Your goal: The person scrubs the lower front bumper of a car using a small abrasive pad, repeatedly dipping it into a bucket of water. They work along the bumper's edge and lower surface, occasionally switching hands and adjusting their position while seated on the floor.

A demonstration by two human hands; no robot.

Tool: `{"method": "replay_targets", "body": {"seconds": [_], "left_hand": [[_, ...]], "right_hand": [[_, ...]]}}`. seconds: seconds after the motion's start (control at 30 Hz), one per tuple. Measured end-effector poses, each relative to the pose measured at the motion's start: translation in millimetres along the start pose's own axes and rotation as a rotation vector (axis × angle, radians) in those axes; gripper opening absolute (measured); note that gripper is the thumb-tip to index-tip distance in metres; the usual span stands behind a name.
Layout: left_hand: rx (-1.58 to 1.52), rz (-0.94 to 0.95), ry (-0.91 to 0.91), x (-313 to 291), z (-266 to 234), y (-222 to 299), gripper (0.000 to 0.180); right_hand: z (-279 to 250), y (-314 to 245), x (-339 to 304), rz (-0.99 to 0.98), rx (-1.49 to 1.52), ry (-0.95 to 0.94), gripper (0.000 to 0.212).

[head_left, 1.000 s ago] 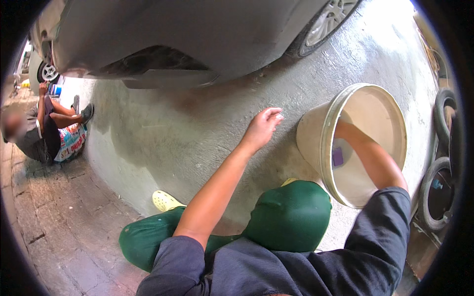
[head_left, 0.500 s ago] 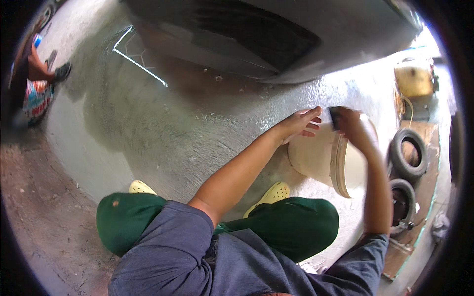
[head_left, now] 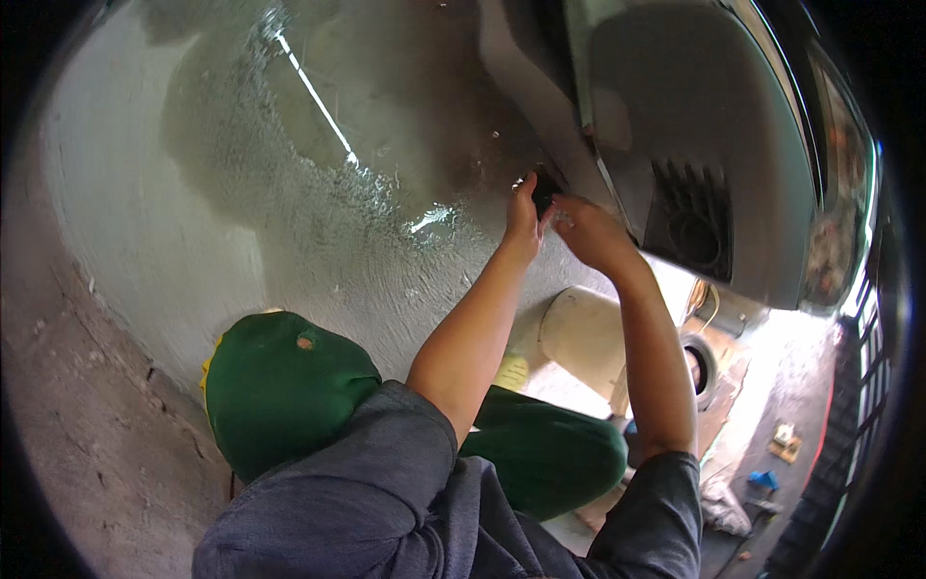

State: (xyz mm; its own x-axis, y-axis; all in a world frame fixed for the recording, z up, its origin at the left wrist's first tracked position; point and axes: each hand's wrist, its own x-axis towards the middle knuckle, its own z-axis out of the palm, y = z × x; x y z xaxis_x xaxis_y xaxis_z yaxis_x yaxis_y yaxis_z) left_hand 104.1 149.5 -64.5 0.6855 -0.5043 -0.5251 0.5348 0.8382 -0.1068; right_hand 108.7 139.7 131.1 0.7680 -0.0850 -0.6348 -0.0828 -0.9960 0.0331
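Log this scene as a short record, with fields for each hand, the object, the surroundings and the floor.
Left hand: at the small dark object, thumb raised alongside it
Right hand: beside the same object, fingers bent toward it
Small dark object: between the hands; exact grip unclear
Vehicle body: grey, upper right
Bucket: pale, partly behind the right forearm
Tyre: right of that forearm
Floor: wet-looking, with bright reflections
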Motion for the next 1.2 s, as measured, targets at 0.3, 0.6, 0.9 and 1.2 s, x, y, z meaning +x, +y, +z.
{"method": "replay_targets", "body": {"seconds": [0.3,0.6,0.9,1.2], "left_hand": [[0.523,0.662,0.197,36.1,130.0,131.3,0.083],[0.666,0.764,0.150,32.4,104.7,26.1,0.080],[1.117,1.086,0.115,24.3,96.2,-17.8,0.080],[1.676,1.462,0.380,83.0,96.4,149.7,0.078]], "right_hand": [[-40.5,-18.7,-70.4,0.040,0.083,0.226,0.042],[-9.0,76.8,-79.4,0.150,0.578,-0.144,0.025],[26.2,99.7,-54.8,0.075,0.485,-0.247,0.024],[37.5,95.3,-85.2,0.033,0.376,-0.210,0.028]]}}
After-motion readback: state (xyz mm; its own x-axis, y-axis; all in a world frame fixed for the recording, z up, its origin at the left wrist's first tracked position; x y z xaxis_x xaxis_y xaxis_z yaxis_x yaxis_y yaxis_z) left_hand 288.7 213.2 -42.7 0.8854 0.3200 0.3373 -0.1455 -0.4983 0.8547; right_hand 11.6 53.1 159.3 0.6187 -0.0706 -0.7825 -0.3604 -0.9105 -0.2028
